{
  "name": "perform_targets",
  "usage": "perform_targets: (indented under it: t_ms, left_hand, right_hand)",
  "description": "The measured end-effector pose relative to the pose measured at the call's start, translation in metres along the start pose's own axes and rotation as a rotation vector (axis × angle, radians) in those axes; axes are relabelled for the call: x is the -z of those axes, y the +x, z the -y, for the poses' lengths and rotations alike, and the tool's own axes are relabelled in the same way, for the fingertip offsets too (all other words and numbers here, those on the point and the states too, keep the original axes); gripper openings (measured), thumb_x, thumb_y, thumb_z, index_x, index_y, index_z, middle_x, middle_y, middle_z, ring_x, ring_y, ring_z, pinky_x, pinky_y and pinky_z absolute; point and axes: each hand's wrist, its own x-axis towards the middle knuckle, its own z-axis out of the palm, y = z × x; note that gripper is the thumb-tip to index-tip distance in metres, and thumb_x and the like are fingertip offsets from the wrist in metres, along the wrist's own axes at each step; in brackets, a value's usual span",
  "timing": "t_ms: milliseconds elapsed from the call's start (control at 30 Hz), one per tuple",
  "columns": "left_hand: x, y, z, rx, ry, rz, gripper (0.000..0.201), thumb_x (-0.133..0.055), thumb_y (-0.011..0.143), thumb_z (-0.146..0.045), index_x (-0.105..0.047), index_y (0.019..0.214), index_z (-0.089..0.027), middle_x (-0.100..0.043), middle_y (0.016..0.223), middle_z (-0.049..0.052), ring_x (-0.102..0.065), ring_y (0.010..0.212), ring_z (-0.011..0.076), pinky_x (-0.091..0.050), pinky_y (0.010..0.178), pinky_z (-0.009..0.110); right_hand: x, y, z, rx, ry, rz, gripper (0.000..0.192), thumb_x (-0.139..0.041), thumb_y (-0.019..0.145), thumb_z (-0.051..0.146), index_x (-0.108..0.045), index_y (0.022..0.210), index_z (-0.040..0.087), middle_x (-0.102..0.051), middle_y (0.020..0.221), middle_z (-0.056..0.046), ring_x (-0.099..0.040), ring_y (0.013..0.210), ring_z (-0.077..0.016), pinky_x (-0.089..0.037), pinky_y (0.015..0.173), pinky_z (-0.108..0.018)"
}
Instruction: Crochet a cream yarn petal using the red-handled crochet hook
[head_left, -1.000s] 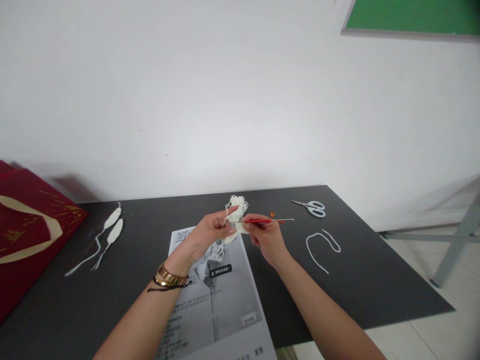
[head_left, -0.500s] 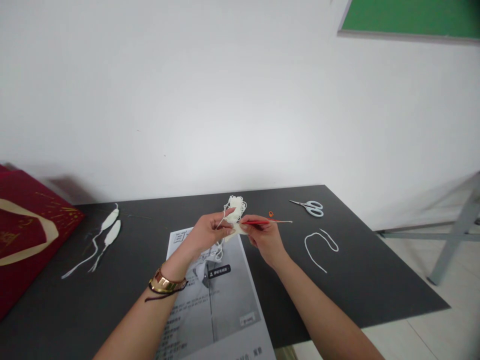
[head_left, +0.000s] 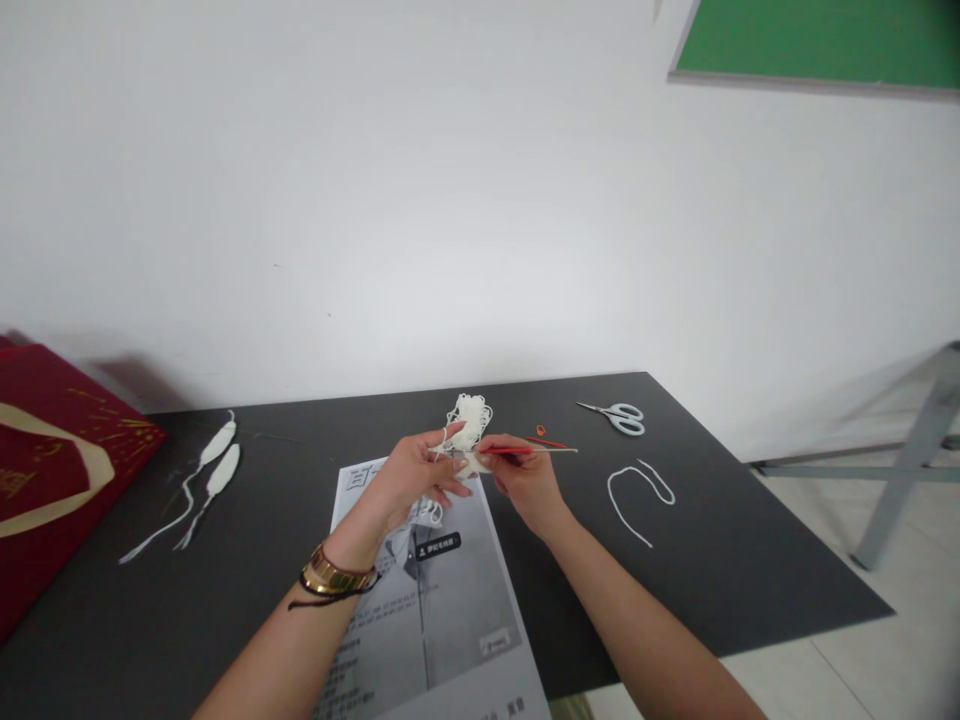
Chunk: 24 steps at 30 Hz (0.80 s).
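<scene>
My left hand [head_left: 421, 468] pinches a small cream crocheted piece [head_left: 474, 466], with white yarn running over its fingers. Some of its lower fingers are stretched out beneath the piece. Closed round the red grip of a crochet hook [head_left: 506, 451] is my right hand [head_left: 527, 487], touching the right side of the same piece. The hook points left to the stitches; its thin back end sticks out to the right. Just behind both hands lies a loose bundle of white yarn [head_left: 471, 415]. Fingers cover most of the stitches.
A printed sheet [head_left: 450, 620] lies under my hands on the black table [head_left: 712, 560]. To the right are scissors [head_left: 624, 418], an orange stitch marker [head_left: 541, 430], a thin red stick [head_left: 547, 442] and a yarn strand [head_left: 616, 500]. Two white crocheted pieces [head_left: 223, 470] and a red bag [head_left: 67, 480] are left.
My right hand has turned the hook slightly, bringing its front end toward my left fingers. The lower fingers of my left hand have spread out. The view has shifted a little.
</scene>
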Motion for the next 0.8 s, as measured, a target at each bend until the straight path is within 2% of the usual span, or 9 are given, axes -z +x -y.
perform_targets:
  t_ms: [100,267,433,533,633,733,800]
  left_hand:
    - [-0.005,-0.003,-0.003,-0.011,-0.065,-0.014,0.085,-0.078,0.064,-0.028,-0.041,0.139,-0.014,-0.069,0.071,0.005,-0.069,0.063,0.0194,-0.048,0.048,0.023]
    - [-0.009,-0.007,-0.006,-0.181,-0.058,0.025,0.083,-0.076,0.068,-0.028,-0.038,0.140,-0.010,-0.067,0.067,0.002,-0.061,0.055,0.0122,-0.046,0.052,0.022]
    - [-0.013,-0.010,-0.005,-0.298,-0.081,0.051,0.077,-0.073,0.072,-0.027,-0.040,0.140,-0.018,-0.060,0.067,-0.002,-0.049,0.053,0.0079,-0.040,0.052,0.021]
    - [-0.015,-0.012,-0.003,-0.353,-0.125,0.065,0.073,-0.071,0.074,-0.023,-0.040,0.140,-0.023,-0.055,0.067,-0.004,-0.046,0.058,0.0071,-0.036,0.053,0.019]
    - [-0.015,-0.013,0.000,-0.401,-0.177,0.073,0.070,-0.070,0.075,-0.020,-0.041,0.139,-0.027,-0.051,0.068,-0.005,-0.044,0.059,0.0067,-0.034,0.054,0.019]
    - [-0.015,-0.015,0.001,-0.404,-0.208,0.097,0.070,-0.068,0.076,-0.018,-0.040,0.140,-0.028,-0.052,0.069,-0.004,-0.045,0.060,0.0070,-0.035,0.055,0.020]
    - [-0.015,-0.016,0.001,-0.399,-0.218,0.120,0.070,-0.068,0.076,-0.017,-0.040,0.139,-0.029,-0.051,0.069,-0.004,-0.045,0.060,0.0070,-0.036,0.056,0.020]
  right_hand:
    - [0.001,0.001,0.000,-0.030,0.059,-0.017,0.015,-0.076,0.064,0.029,-0.069,0.072,0.019,-0.044,0.043,0.008,-0.029,0.036,-0.0044,-0.020,0.035,-0.020]
    - [0.004,0.001,-0.001,-0.083,0.151,-0.036,0.022,-0.077,0.063,0.031,-0.067,0.078,0.018,-0.049,0.049,0.007,-0.030,0.035,-0.0025,-0.017,0.032,-0.017]
    - [0.001,-0.007,0.008,-0.129,0.257,-0.005,0.021,-0.079,0.062,0.028,-0.068,0.076,0.018,-0.050,0.046,0.008,-0.029,0.033,-0.0010,-0.017,0.030,-0.014]
    - [-0.001,-0.013,0.013,-0.132,0.290,0.022,0.017,-0.078,0.064,0.026,-0.070,0.076,0.018,-0.053,0.047,0.007,-0.035,0.032,-0.0018,-0.022,0.029,-0.014]
    - [-0.003,-0.016,0.014,-0.106,0.325,0.068,0.017,-0.077,0.067,0.029,-0.071,0.079,0.018,-0.058,0.052,0.004,-0.043,0.036,-0.0047,-0.033,0.032,-0.016]
    - [-0.002,-0.016,0.014,-0.072,0.365,0.082,0.018,-0.073,0.072,0.033,-0.073,0.081,0.018,-0.066,0.068,0.000,-0.056,0.052,-0.0091,-0.047,0.045,-0.020]
    - [-0.001,-0.016,0.014,-0.038,0.378,0.074,0.017,-0.071,0.075,0.034,-0.074,0.081,0.018,-0.068,0.077,-0.001,-0.060,0.065,-0.0102,-0.051,0.057,-0.021]
